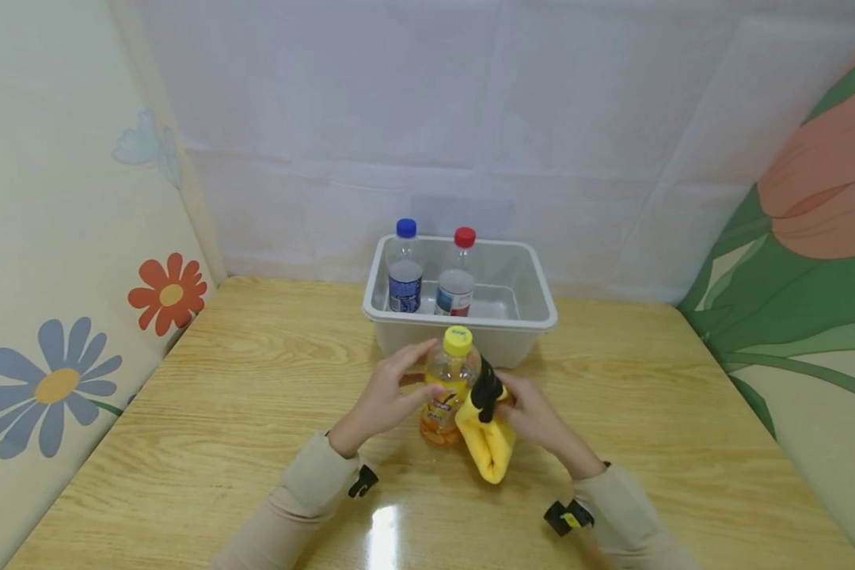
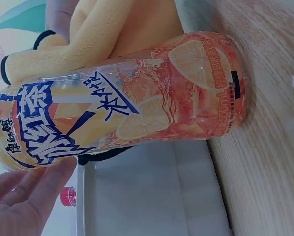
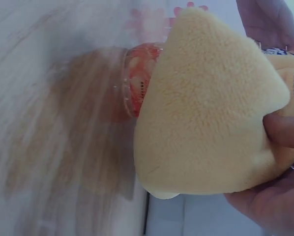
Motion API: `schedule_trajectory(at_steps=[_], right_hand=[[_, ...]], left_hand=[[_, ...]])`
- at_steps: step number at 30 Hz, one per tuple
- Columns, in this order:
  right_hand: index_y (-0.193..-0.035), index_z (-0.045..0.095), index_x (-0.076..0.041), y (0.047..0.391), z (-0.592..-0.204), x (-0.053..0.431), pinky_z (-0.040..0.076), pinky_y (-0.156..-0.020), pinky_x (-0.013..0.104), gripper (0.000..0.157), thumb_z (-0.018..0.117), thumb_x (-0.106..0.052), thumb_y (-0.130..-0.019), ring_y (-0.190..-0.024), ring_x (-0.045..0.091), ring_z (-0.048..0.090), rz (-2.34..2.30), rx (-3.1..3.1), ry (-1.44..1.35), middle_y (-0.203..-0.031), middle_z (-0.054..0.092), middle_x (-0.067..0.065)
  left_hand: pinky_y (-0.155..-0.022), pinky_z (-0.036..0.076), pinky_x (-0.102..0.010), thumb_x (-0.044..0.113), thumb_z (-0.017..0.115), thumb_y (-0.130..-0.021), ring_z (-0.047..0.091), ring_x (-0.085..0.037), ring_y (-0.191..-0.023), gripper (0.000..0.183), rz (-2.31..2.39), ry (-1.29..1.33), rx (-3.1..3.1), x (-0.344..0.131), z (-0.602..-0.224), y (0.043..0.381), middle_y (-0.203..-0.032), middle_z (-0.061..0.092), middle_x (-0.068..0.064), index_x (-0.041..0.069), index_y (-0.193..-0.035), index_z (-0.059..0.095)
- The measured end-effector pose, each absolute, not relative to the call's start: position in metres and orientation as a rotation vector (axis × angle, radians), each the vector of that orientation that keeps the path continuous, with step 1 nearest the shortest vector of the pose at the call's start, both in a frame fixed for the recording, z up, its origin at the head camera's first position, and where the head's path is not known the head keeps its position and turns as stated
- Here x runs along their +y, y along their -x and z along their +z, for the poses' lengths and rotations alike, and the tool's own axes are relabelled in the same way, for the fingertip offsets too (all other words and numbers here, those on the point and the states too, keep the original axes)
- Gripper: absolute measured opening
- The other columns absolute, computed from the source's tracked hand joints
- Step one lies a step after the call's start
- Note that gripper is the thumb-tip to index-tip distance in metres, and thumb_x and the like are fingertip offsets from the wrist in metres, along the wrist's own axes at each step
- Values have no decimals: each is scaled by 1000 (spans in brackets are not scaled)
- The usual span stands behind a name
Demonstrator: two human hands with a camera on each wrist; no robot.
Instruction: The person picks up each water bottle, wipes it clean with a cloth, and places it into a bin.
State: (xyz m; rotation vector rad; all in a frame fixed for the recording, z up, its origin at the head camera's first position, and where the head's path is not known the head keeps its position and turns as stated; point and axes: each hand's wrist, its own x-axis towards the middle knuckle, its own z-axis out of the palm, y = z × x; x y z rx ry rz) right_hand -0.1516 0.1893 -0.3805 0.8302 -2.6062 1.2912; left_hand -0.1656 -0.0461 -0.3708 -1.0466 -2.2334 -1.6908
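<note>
A clear plastic bottle of iced tea with a yellow cap and a yellow-orange label stands upright, its base right at the table. My left hand holds it around the upper part, thumb in front and fingers behind. On the bottle's right side, my right hand grips a folded yellow plush cloth with black trim. The cloth lies along the bottle and hangs down beside it; in the right wrist view the cloth hides most of the bottle, leaving its lower end showing.
Just behind the bottle sits a light grey plastic bin. Inside its left part stand two bottles, a blue-capped bottle and a red-capped bottle. The wood-grain table meets a white cloth backdrop, with floral panels at both sides.
</note>
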Motion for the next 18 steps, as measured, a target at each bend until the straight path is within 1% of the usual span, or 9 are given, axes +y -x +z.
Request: schedule_trajectory(at_steps=[5,7,11,16,18], right_hand=[[-108,59,7,152,-385,188,49,-62,25,43,54,19,-67,-73,12,52,1258,-2649,-853,-91,65,14],[-108,59,6,153,-387,188,50,-69,28,44,53,19,-67,-78,14,54,1244,-2655,-875,-93,65,13],[-106,60,5,154,-390,188,51,-78,35,44,53,19,-66,-85,17,57,1224,-2651,-909,-95,65,12],[-109,59,4,153,-391,187,50,-81,40,46,53,19,-66,-89,19,57,1198,-2669,-905,-98,65,13],[-112,59,5,153,-391,187,49,-85,43,47,54,19,-67,-93,22,58,1199,-2679,-892,-101,65,15]], left_hand=[[-80,53,-30,4,68,-79,54,-34,-104,60,-1690,1041,-2249,-46,-369,164,-119,51,-26,-10,-130,40],[-80,53,-31,4,68,-79,54,-34,-105,60,-1691,1040,-2252,-47,-368,164,-120,51,-26,-9,-130,40],[-81,53,-34,5,68,-79,54,-34,-105,60,-1693,1038,-2256,-47,-367,163,-120,51,-25,-9,-130,40],[-81,53,-35,4,68,-79,54,-34,-105,60,-1692,1038,-2256,-47,-368,164,-120,51,-25,-9,-130,39],[-81,53,-35,5,68,-80,53,-34,-106,60,-1703,1036,-2258,-47,-369,164,-121,51,-24,-8,-131,39]])
